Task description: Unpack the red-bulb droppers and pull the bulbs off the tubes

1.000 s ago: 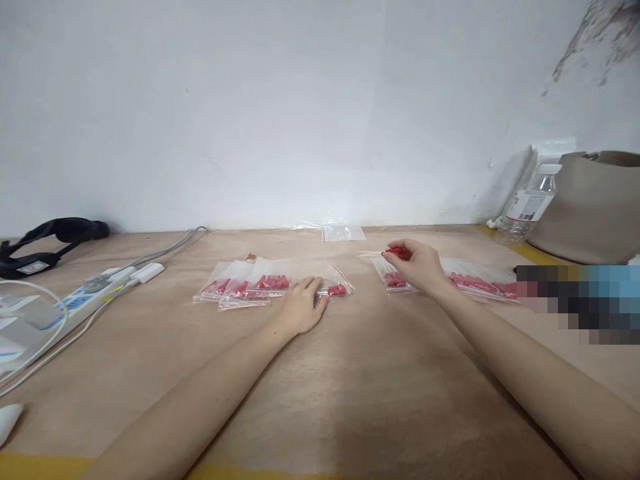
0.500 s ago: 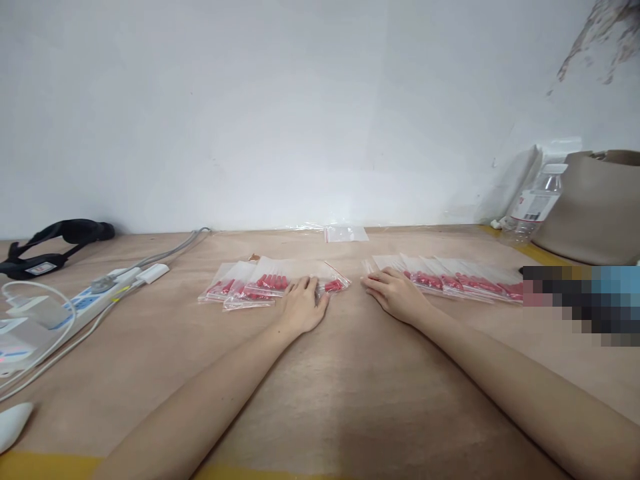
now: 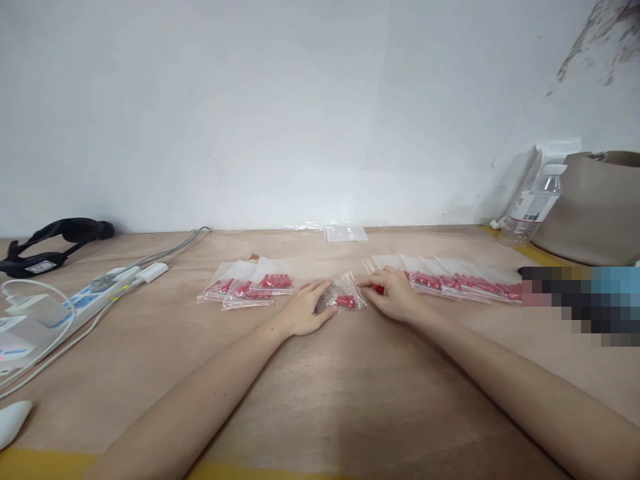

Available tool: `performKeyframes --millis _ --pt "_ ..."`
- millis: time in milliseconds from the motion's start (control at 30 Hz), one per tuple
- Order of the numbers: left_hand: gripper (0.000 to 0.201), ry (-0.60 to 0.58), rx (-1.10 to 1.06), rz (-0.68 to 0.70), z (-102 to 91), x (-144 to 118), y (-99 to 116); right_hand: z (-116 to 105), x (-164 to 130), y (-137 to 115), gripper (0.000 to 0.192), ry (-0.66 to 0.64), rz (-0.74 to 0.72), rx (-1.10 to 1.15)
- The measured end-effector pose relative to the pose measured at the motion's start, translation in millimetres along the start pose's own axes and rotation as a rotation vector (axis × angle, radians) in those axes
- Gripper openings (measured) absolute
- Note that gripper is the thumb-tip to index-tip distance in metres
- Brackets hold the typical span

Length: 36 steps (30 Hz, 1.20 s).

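- Two hands: the left hand [image 3: 306,310], fingers and thumb spread apart, touches one zip bag [image 3: 345,292] lying between both hands; the right hand [image 3: 393,295] curls over a red piece [image 3: 379,289] at that bag's right edge, though whether its fingers grip cannot be told.
- Three overlapping left-hand bags [image 3: 270,270] of red pieces; the right-hand row [image 3: 465,283] overlaps too much to count.
- One wooden counter [image 3: 300,400], yellow-edged, against a white wall [image 3: 250,120].
- One bottle [image 3: 535,203], one power strip [image 3: 80,308].
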<state>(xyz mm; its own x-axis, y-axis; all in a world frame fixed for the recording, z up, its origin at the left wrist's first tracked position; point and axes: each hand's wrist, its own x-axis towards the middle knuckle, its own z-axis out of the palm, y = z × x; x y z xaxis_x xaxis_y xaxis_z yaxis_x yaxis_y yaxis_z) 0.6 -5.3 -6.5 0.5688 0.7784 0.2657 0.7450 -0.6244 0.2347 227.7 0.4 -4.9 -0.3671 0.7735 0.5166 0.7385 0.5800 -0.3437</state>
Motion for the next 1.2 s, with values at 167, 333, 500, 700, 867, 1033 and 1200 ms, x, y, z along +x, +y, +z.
performKeyframes --millis 167,333,500,700,867,1033,1200 --pt "0.058 -0.007 -0.041 0.038 -1.5 -0.3 0.5 -4.6 0.4 -10.2 0.016 -0.165 -0.104 0.105" --pt "0.055 0.002 -0.055 0.042 -1.5 0.9 4.1 -6.4 3.5 -15.3 0.015 -0.287 -0.164 0.095" --pt "0.053 -0.015 -0.049 0.052 -2.7 0.9 4.8 -1.2 1.6 -22.2 0.01 -0.257 -0.142 0.052" --pt "0.054 -0.062 -0.046 0.095 -5.0 -0.5 2.1 2.9 -1.7 -23.7 0.01 -0.162 -0.101 -0.014" --pt "0.053 -0.126 -0.03 0.105 -7.4 -0.7 1.5 2.7 0.0 -24.2 0.007 -0.26 -0.138 -0.04" --pt "0.054 -0.117 -0.059 0.104 -7.2 -0.9 0.5 2.6 1.5 -29.9 0.007 -0.216 -0.103 -0.008" --pt "0.053 -0.095 -0.085 0.078 -6.7 -0.9 2.7 -1.5 2.7 -28.1 0.015 -0.187 -0.078 0.121"
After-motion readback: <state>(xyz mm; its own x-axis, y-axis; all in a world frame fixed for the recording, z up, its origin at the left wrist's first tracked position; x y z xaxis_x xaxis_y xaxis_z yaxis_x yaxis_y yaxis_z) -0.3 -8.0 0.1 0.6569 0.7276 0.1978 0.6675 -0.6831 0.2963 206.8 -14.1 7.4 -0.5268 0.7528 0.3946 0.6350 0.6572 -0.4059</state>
